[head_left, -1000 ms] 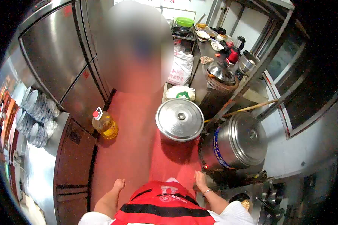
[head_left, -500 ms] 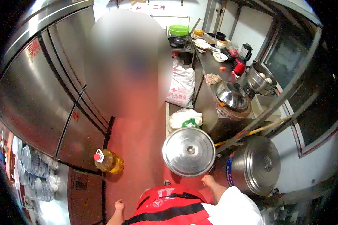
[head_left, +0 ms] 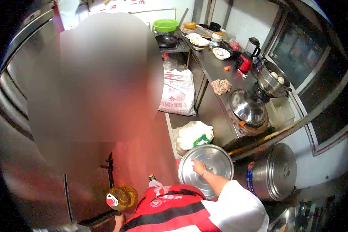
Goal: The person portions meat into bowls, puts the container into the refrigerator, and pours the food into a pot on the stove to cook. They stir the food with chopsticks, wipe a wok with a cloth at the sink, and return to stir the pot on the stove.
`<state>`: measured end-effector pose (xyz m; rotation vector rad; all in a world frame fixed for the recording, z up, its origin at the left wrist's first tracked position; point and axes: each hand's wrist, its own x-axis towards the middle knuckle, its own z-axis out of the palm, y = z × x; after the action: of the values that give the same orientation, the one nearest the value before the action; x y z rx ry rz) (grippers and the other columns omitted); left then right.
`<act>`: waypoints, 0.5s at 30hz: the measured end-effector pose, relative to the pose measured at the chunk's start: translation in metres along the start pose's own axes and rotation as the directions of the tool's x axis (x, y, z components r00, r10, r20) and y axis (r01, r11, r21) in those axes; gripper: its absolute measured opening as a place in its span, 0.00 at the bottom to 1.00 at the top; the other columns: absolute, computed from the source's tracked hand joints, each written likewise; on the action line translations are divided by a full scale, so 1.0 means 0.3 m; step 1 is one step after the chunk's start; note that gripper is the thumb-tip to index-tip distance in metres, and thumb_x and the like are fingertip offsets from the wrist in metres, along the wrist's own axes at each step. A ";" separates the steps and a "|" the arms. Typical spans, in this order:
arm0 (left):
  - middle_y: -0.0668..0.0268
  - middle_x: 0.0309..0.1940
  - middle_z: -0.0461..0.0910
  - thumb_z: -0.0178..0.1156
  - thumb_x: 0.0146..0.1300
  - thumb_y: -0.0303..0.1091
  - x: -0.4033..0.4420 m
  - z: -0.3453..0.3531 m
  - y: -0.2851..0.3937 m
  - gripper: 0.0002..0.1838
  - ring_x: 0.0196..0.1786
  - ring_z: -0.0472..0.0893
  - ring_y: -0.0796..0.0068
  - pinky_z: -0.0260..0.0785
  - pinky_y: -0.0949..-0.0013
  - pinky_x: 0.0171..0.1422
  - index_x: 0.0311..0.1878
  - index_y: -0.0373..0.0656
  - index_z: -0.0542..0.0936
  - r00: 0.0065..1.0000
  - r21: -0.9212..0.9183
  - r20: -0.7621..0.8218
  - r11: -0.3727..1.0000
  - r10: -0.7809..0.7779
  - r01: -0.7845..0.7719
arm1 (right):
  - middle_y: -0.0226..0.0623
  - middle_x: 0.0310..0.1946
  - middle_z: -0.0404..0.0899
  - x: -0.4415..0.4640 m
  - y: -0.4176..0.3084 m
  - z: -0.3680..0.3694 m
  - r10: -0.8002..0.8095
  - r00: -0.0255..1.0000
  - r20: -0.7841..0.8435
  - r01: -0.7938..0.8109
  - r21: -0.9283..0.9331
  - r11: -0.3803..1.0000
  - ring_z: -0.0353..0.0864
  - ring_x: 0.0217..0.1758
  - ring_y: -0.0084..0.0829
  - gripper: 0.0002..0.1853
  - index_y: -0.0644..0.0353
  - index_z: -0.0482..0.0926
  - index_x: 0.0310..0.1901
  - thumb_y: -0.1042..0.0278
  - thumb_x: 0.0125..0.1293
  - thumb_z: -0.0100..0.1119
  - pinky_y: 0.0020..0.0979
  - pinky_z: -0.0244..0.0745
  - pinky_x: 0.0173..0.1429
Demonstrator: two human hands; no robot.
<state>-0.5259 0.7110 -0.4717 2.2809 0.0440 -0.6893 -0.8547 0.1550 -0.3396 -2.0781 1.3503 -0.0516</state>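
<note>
Over the round metal lid [head_left: 220,181] of a pot standing on the floor, my right hand [head_left: 199,167] is stretched out just left of the lid's knob. Its fingers look extended with nothing in them; whether they touch the lid is unclear. My left hand [head_left: 119,222] hangs low beside my red and black apron [head_left: 170,212], partly cut off, its fingers not clear. Just above it stands a jug of yellow oil [head_left: 124,196] with a red cap and white handle.
A blurred person [head_left: 100,89] stands ahead on the left. Beyond the lid lie a plastic bag of white items [head_left: 193,135] and a white printed sack [head_left: 178,92]. A steel counter [head_left: 210,71] carries dishes, a red blender [head_left: 245,60] and a lidded pot [head_left: 247,108]. A large steel pot [head_left: 286,172] stands right.
My right hand has moved forward from beside the pot to above its lid. The view has turned and shifted. The person ahead appears larger and farther left, and my left hand sits lower.
</note>
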 end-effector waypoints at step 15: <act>0.53 0.50 0.80 0.63 0.59 0.27 1.056 0.365 1.218 0.23 0.36 0.80 0.62 0.73 0.62 0.38 0.59 0.35 0.74 0.927 0.395 0.354 0.880 0.121 -0.265 | 0.54 0.65 0.63 0.976 -0.205 -0.498 0.201 0.764 -0.612 -0.219 0.047 0.975 0.62 0.68 0.50 0.38 0.64 0.65 0.66 0.63 0.54 0.68 0.43 0.58 0.71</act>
<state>-0.2222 0.3196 -0.4536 2.5110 -0.5448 -1.0337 -0.7228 -0.1459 -0.2780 -1.9899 1.9706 -0.6752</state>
